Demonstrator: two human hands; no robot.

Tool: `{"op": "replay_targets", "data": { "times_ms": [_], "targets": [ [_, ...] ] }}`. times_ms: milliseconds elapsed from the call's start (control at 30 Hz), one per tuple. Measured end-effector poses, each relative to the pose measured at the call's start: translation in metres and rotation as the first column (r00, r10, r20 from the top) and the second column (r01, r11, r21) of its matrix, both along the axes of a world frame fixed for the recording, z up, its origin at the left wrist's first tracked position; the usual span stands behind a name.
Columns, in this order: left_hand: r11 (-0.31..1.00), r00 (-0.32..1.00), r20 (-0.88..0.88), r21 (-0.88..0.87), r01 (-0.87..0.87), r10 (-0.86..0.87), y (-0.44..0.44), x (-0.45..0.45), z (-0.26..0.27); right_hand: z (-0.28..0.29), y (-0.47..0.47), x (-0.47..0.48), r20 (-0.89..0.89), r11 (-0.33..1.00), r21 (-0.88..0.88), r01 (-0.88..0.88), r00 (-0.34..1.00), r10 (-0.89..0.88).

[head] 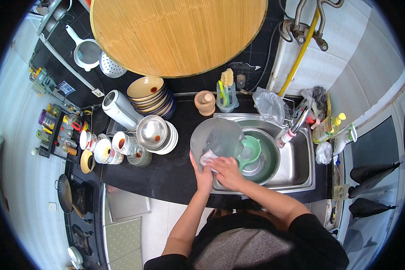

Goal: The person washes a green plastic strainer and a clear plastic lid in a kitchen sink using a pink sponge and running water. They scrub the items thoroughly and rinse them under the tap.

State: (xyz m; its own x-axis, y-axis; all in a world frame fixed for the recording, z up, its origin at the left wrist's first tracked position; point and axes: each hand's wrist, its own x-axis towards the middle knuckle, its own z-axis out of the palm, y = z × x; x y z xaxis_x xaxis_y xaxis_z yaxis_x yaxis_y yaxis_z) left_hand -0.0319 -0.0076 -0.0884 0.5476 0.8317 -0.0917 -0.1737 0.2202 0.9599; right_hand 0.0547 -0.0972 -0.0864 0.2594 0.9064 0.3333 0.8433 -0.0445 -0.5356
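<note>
A large translucent grey plastic basin is tilted over the left rim of the stainless steel sink. My left hand grips the basin's near left edge. Against the basin's surface my right hand presses a white cloth, its fingers bent over it. Just right of the basin, a green plastic ladle or strainer lies in a wide metal basin inside the sink. The faucet reaches over the sink from the upper right.
Left on the black countertop stand stacked bowls, metal bowls, cups and an electric air pot. Behind the sink are a wooden mortar and a utensil holder. Bottles stand at its right. A round wooden board leans behind.
</note>
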Motion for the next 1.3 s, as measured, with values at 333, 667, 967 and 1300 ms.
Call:
{"op": "replay_targets", "data": {
  "times_ms": [333, 667, 967, 1300],
  "targets": [
    [0.975, 0.999, -0.028, 0.22, -0.039, 0.047, -0.003, 0.004, -0.01, -0.005, -0.008, 0.017, 0.198, 0.985, -0.123, 0.118, 0.976, -0.092],
    [0.977, 1.0, -0.001, -0.211, 0.0, 0.0, -0.017, 0.003, 0.037, -0.017, -0.012, 0.065, 0.435, 0.985, 0.019, 0.173, 0.885, -0.164],
    [0.998, 0.999, 0.012, 0.055, -0.041, 0.041, -0.004, -0.003, -0.007, -0.01, -0.014, 0.043, 0.186, 0.996, -0.091, -0.011, 0.982, 0.028],
    [0.998, 0.998, -0.017, 0.035, -0.06, 0.061, 0.001, 0.001, -0.049, -0.012, -0.003, 0.013, 0.065, 0.997, 0.06, -0.04, 0.997, 0.036]
  ]
}}
